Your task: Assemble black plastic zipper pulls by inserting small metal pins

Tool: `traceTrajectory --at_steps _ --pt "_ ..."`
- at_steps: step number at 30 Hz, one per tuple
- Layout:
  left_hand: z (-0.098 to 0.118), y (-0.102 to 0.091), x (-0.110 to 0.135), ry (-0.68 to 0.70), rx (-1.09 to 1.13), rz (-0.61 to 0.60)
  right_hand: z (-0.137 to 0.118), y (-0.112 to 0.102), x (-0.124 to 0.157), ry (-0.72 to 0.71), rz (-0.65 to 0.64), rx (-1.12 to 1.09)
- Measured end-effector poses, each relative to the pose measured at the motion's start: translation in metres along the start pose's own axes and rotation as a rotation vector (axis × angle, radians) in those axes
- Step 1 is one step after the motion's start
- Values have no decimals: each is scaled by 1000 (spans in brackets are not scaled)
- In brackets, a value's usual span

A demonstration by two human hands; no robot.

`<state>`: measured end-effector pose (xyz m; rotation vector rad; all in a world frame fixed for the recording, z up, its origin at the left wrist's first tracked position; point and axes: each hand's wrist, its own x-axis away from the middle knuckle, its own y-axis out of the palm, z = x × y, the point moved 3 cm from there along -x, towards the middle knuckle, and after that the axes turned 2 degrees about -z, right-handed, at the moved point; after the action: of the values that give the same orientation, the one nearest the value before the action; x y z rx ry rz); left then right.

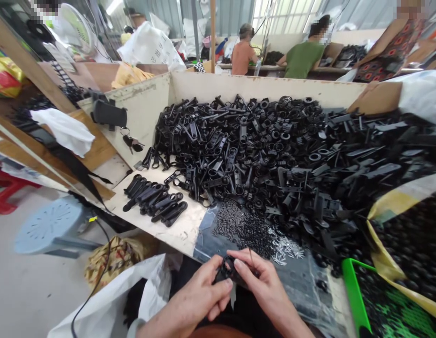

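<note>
In the head view, near and centre, the left hand (195, 300) and the right hand (265, 286) both pinch a small black plastic part (225, 271) between thumbs and fingertips, just off the bench's near edge. It looks best done with the left fingers steadying the piece and the right doing the fine fitting, low over the lap. The little pins (286, 249) lie just beyond, the pile of black parts (260, 155) farther, and a row of laid-out pieces (154, 201) to the left.

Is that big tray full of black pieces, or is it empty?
Full. Black plastic pieces are heaped across the tray, right up against its back wall; only the front left corner shows bare floor.
</note>
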<state>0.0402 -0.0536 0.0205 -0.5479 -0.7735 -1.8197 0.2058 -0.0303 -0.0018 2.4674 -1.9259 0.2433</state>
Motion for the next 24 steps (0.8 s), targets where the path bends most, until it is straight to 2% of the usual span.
traceTrajectory --at_steps 4,9,14,15,17,19,21,22,24 --pt "-4 1 1 0 114 22 7 2 2 46 19 11" --pt "-24 -4 3 -64 219 -53 9 17 15 -39 96 56" --pt "-46 -21 10 -8 43 -189 10 30 29 -49 46 79" --pt "-44 -23 10 29 -8 -164 8 29 30 -65 15 87" --pt "-31 -27 9 156 -129 -26 4 21 28 -90 -2 109" --pt "-9 -30 3 296 -350 206 1 6 22 -104 92 166" --pt "12 -28 -7 381 -691 413 -2 -12 14 -113 214 277" --pt "20 -26 -14 416 -847 465 -2 -19 10 -121 246 337" --pt "29 -22 -28 479 -1029 482 -4 -29 2 -136 248 440"
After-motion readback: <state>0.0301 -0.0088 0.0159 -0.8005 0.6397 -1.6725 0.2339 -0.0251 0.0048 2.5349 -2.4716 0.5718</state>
